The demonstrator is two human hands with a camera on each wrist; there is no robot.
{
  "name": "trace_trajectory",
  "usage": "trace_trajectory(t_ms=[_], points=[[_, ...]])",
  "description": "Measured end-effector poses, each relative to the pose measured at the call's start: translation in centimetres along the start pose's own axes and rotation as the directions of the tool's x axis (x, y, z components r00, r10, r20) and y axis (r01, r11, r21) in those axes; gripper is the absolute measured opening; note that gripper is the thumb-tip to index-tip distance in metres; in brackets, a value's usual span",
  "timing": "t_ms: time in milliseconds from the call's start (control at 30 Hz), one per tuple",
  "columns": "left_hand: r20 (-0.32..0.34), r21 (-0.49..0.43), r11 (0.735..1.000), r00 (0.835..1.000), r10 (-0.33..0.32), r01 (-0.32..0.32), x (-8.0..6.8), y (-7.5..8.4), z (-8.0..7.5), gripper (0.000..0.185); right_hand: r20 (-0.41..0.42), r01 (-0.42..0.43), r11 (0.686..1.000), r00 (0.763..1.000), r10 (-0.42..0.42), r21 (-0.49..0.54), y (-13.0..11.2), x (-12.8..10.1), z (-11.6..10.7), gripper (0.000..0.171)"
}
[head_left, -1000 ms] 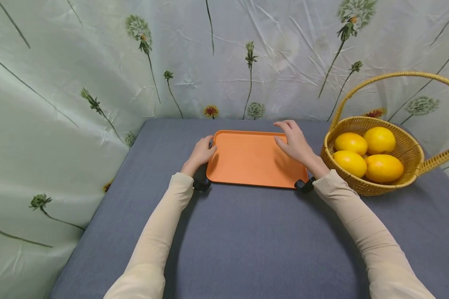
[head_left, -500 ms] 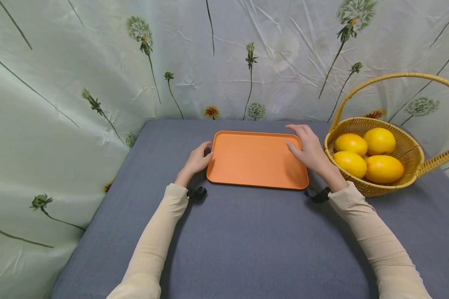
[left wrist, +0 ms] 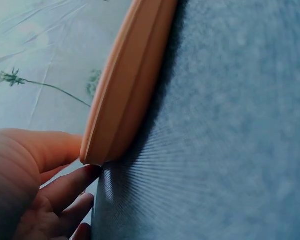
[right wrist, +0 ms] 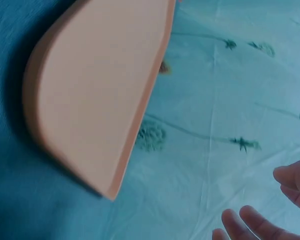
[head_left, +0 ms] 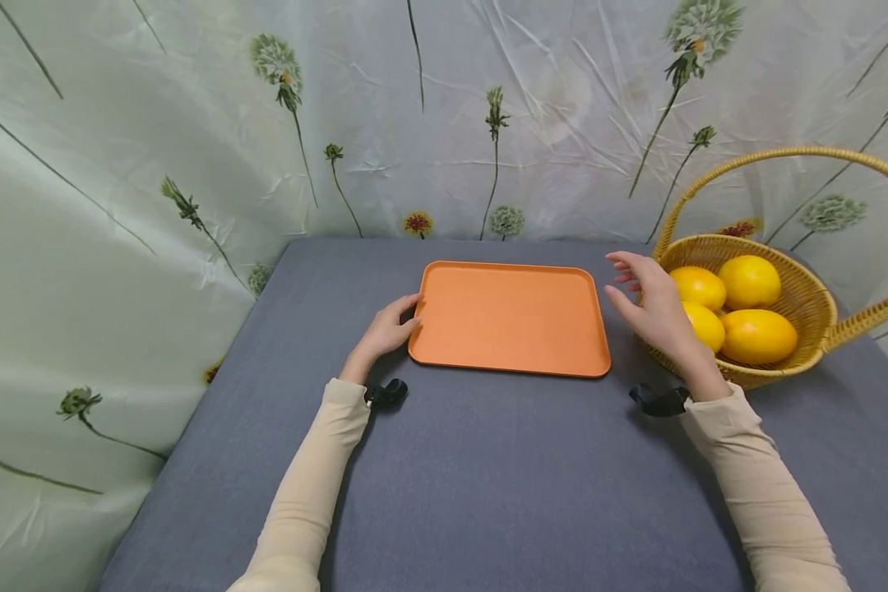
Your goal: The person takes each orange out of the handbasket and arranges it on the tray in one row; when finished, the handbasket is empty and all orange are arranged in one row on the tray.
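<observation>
An orange rectangular tray point(head_left: 511, 316) lies flat on the dark cloth. My left hand point(head_left: 385, 333) is at its left edge; in the left wrist view the thumb point(left wrist: 60, 150) reaches over the rim and a fingertip meets its underside, pinching it. My right hand point(head_left: 659, 308) is off the tray's right side, between it and a wicker basket point(head_left: 821, 329), fingers spread in a loose curve with nothing in them. It hides part of the basket's left wall. In the basket sit several yellow lemon-like fruits point(head_left: 759, 337).
The basket's tall arched handle point(head_left: 784, 154) rises above the fruits. A grey-blue cloth point(head_left: 518, 477) covers the table. Behind the table hangs a pale curtain point(head_left: 414, 123) printed with dandelions.
My right hand has moved right, from above the tray to beside the basket. My left hand has shifted slightly down along the tray's left edge. The tray stays in place.
</observation>
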State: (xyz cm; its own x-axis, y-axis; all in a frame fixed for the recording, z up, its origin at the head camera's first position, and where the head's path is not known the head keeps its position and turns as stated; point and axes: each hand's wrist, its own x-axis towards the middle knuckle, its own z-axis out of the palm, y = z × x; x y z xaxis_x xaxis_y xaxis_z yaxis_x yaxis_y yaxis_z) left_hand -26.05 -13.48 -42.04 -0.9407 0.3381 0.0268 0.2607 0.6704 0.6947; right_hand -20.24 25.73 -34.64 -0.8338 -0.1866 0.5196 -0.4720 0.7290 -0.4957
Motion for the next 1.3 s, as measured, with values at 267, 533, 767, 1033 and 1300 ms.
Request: trace_trajectory(t_ms=[267, 533, 767, 1033, 1300], points=[[-0.031, -0.028, 1.0, 0.999, -0.013, 0.012, -0.1, -0.5, 0.3, 0.046, 0.042, -0.048, 0.999, 0.998, 0.047, 0.018, 1.7, -1.4, -2.8, 0.036], [-0.038, -0.037, 0.999, 0.999, -0.023, 0.021, -0.5, -0.5, 0.4, 0.046, 0.081, -0.115, 0.993, 0.99, 0.115, -0.014, 2.9, -2.1, -4.7, 0.028], [-0.053, -0.029, 0.999, 0.998, -0.016, 0.014, -0.5, -0.6, 0.7, 0.045, 0.129, -0.177, 0.984, 0.975, 0.179, -0.022, 3.9, -3.1, -6.1, 0.029], [-0.056, -0.044, 0.999, 0.998, -0.03, 0.027, -0.6, -0.3, 0.6, 0.045, 0.248, -0.213, 0.976, 0.944, 0.217, -0.043, 5.2, -3.3, -7.2, 0.031], [-0.058, -0.041, 0.998, 0.997, -0.046, 0.044, -0.6, -0.3, 0.7, 0.045, 0.316, -0.087, 0.992, 0.942, 0.11, -0.088, 5.9, -3.5, -7.5, 0.026]])
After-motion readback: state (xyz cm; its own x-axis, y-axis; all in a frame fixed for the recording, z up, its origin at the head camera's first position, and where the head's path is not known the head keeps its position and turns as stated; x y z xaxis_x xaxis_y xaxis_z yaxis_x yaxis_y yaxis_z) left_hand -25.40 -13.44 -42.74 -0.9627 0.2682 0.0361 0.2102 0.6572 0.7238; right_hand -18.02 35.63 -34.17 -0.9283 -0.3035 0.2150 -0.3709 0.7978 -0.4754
